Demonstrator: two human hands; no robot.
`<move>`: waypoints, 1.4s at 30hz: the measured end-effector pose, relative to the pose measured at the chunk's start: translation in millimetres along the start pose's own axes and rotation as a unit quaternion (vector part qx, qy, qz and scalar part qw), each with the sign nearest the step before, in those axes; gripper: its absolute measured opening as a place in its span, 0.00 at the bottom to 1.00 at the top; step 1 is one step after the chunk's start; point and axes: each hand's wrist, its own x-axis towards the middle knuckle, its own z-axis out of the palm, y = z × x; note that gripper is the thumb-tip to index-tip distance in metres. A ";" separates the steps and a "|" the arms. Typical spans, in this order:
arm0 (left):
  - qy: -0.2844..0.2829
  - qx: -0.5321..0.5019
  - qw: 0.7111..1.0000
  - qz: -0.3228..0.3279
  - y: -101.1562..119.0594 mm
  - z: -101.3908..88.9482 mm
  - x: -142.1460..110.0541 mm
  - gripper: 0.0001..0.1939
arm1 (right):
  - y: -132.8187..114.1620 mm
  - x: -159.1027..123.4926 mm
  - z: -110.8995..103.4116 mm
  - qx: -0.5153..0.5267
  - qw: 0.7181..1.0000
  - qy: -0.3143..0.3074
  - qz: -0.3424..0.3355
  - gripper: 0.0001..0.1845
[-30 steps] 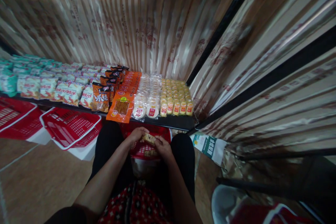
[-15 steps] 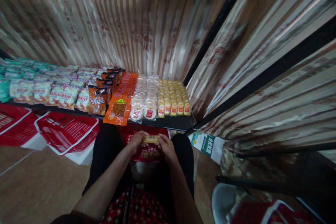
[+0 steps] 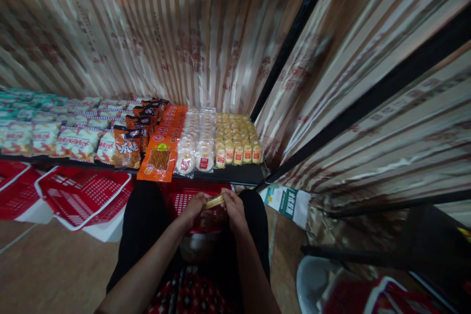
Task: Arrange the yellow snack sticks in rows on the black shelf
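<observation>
Between my two hands is a small yellow wrapped snack, held tilted over my lap. My left hand pinches its left end and my right hand pinches its right end. Below them, between my knees, sits a red basket, its contents mostly hidden and dim. In front of me on a black shelf stand rows of similar yellow wrapped snacks. To their left are clear packs of round white crackers and orange bags of brown sticks.
Further left on the shelf are orange-black bags and white snack bags. Red baskets stand beneath. Striped plastic sheeting hangs behind, with black frame bars. A pale basin lies at the lower right.
The yellow snack has turned from level to tilted, its right end higher, and shows a narrower side. Both hands keep hold of it. The view has shifted slightly right.
</observation>
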 end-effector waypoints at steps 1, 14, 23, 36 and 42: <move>0.005 0.005 1.000 -0.007 0.1 1.8 0.1 0.03 | -1.1 0.1 -0.2 -0.002 1.000 0.003 -0.003 0.31; -0.010 0.013 1.000 0.005 11.4 19.9 -6.1 0.07 | -21.2 8.2 -6.5 -0.041 0.999 0.028 -0.020 0.23; -0.144 0.007 0.983 0.113 -0.2 24.2 5.9 0.23 | -24.2 24.8 -16.2 -0.134 0.986 0.059 -0.078 0.21; -0.082 -0.009 0.993 0.085 7.7 39.0 15.9 0.08 | -43.5 27.4 -11.7 0.005 0.999 0.031 -0.017 0.30; -0.043 -0.039 0.992 0.115 14.4 44.0 23.7 0.10 | -33.5 33.6 -16.6 -0.001 0.999 0.024 -0.029 0.32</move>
